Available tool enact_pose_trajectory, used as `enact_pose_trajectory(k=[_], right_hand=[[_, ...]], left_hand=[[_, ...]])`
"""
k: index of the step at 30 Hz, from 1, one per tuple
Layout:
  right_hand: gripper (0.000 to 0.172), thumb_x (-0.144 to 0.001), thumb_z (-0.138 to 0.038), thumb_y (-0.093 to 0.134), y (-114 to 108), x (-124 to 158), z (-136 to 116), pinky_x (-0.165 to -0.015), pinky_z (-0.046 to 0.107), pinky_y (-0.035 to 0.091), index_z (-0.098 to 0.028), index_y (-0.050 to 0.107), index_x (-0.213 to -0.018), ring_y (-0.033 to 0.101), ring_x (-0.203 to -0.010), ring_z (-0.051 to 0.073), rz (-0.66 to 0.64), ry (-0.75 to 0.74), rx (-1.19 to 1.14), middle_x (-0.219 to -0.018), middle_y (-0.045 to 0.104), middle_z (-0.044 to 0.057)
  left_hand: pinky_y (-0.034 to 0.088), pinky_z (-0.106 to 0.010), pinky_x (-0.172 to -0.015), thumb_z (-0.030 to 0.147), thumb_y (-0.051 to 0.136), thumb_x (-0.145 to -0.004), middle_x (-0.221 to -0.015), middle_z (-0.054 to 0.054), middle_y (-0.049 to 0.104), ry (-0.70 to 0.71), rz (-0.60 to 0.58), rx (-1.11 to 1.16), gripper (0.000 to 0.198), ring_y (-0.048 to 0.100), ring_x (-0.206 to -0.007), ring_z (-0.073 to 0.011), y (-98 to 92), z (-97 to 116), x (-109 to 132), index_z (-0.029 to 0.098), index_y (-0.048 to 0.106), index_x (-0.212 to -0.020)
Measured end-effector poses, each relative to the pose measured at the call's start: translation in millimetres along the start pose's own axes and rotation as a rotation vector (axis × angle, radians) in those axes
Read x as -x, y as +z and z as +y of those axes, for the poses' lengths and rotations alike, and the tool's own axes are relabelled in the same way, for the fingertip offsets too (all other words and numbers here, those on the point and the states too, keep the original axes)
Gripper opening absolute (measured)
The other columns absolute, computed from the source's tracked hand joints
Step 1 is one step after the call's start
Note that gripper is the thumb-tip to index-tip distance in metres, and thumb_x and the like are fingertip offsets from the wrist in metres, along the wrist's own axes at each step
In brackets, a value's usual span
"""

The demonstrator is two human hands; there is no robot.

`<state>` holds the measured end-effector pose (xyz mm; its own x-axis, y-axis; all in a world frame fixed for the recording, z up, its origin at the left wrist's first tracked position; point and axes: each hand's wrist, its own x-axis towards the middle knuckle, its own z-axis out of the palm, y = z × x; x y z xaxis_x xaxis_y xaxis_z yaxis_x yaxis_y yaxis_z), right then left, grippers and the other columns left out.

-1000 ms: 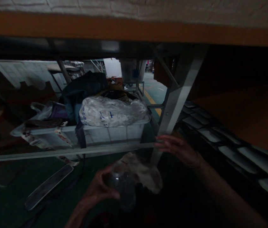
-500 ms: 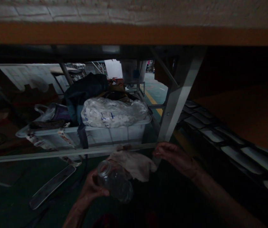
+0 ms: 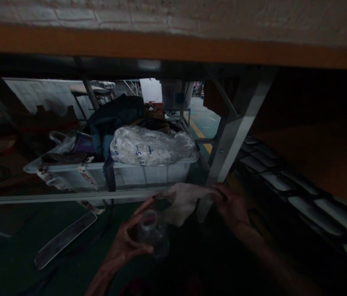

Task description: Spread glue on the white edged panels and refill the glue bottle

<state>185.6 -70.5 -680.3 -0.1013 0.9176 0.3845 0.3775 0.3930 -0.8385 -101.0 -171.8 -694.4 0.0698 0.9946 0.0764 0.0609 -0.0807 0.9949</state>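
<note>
Low in the middle, my left hand (image 3: 128, 236) is wrapped round a clear, wide-mouthed bottle (image 3: 157, 240), its open mouth tilted up toward me. A pale cloth (image 3: 181, 203) hangs spread just above and behind the bottle. My right hand (image 3: 231, 205) pinches the cloth's right edge. The cloth's left end reaches the raised fingertips of my left hand, which seem to hold it too. Deep shadow hides the bottle's lower end.
Overhead runs a table edge (image 3: 173, 47). Behind my hands, a white plastic bin (image 3: 151, 176) holds a stuffed clear bag (image 3: 151, 148) and dark fabric. A metal table leg (image 3: 231, 139) rises to the right. A long flat strip (image 3: 65, 240) lies on the green floor.
My right hand has taken hold of the cloth's right side and the cloth is now stretched up between my hands. The bottle has turned more upright.
</note>
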Motion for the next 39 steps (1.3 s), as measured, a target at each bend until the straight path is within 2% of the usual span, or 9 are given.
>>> enact_pose_trajectory(k=[4,15,18,22,27,30,33,36,39], right_hand=[[0.022,-0.069,-0.033,0.055,-37.2,-24.3,17.3,-0.087,0.050,0.042,-0.022,0.064,-0.084,0.060,-0.093,0.030,0.206,-0.025,0.051,-0.092,0.067,0.008],[0.027,-0.062,-0.014,0.052,-39.6,-25.7,-20.3,-0.080,0.033,0.050,-0.023,0.071,-0.079,0.066,-0.087,0.022,-0.144,-0.139,-0.108,-0.087,0.072,0.001],[0.029,-0.066,-0.013,0.054,-31.5,-25.1,-30.1,-0.084,0.033,0.049,-0.022,0.070,-0.088,0.064,-0.093,0.021,-0.261,-0.150,-0.212,-0.094,0.071,0.001],[0.031,-0.072,-0.018,0.054,-17.0,-26.5,-36.2,-0.092,0.036,0.045,-0.021,0.068,-0.100,0.060,-0.102,0.022,-0.359,-0.123,-0.214,-0.105,0.068,0.003],[0.047,-0.063,-0.024,0.071,-25.2,-35.0,-12.1,-0.092,0.042,0.047,-0.024,0.063,-0.109,0.057,-0.108,0.025,-0.305,0.005,-0.209,-0.120,0.060,0.006],[0.069,-0.054,-0.024,0.079,-53.3,-38.3,6.0,-0.081,0.042,0.053,-0.028,0.055,-0.119,0.058,-0.106,0.027,-0.362,0.098,-0.258,-0.129,0.052,0.009],[0.067,-0.064,-0.029,0.074,-82.4,-36.8,5.0,-0.085,0.045,0.050,-0.030,0.049,-0.126,0.058,-0.106,0.027,-0.366,0.128,-0.260,-0.124,0.057,0.010],[0.070,-0.071,-0.031,0.070,-84.0,-26.4,-18.9,-0.097,0.047,0.041,-0.035,0.038,-0.133,0.050,-0.117,0.027,-0.260,-0.019,-0.130,-0.126,0.055,0.009],[0.065,-0.075,-0.034,0.068,-49.5,-10.9,-43.6,-0.104,0.049,0.032,-0.035,0.039,-0.133,0.037,-0.127,0.027,-0.423,-0.311,0.101,-0.138,0.043,0.005]], left_hand=[[0.048,-0.038,-0.087,0.044,0.081,-0.050,-0.146,-0.009,0.030,0.003,-0.069,0.082,0.061,0.038,-0.125,-0.0388,-8.9,-4.7,1.5,0.021,0.067,-0.105],[0.036,-0.043,-0.098,0.040,0.086,-0.041,-0.149,-0.009,0.023,0.006,-0.411,0.057,0.064,0.021,-0.134,-0.0374,20.7,32.1,-22.1,0.020,0.069,-0.100],[0.030,-0.042,-0.102,0.037,0.087,-0.040,-0.139,-0.010,0.041,-0.004,-0.491,0.032,0.063,0.023,-0.133,-0.0345,39.1,34.8,-31.2,0.020,0.069,-0.098],[0.038,-0.038,-0.096,0.037,0.086,-0.041,-0.111,-0.007,0.060,0.016,-0.573,0.030,0.062,0.048,-0.113,-0.0288,56.1,33.2,-35.5,0.020,0.068,-0.098],[0.039,-0.040,-0.095,0.041,0.085,-0.042,-0.110,-0.007,0.060,-0.002,-0.378,-0.020,0.067,0.050,-0.109,-0.0293,39.3,23.9,-25.7,0.021,0.067,-0.103],[0.034,-0.044,-0.100,0.038,0.086,-0.039,-0.119,-0.008,0.057,-0.048,-0.266,-0.084,0.071,0.044,-0.117,-0.0325,24.6,18.6,-19.1,0.023,0.067,-0.106],[0.035,-0.045,-0.100,0.036,0.086,-0.042,-0.118,-0.008,0.058,-0.074,-0.216,-0.114,0.067,0.044,-0.117,-0.0317,19.7,19.3,-15.6,0.023,0.067,-0.105],[0.037,-0.045,-0.098,0.035,0.085,-0.044,-0.119,-0.008,0.056,-0.042,-0.254,-0.166,0.065,0.045,-0.116,-0.0310,25.1,26.0,-16.0,0.023,0.066,-0.106],[0.038,-0.044,-0.097,0.036,0.084,-0.047,-0.120,-0.008,0.056,0.026,-0.324,-0.236,0.066,0.045,-0.116,-0.0309,34.9,34.4,-18.2,0.025,0.064,-0.109]])
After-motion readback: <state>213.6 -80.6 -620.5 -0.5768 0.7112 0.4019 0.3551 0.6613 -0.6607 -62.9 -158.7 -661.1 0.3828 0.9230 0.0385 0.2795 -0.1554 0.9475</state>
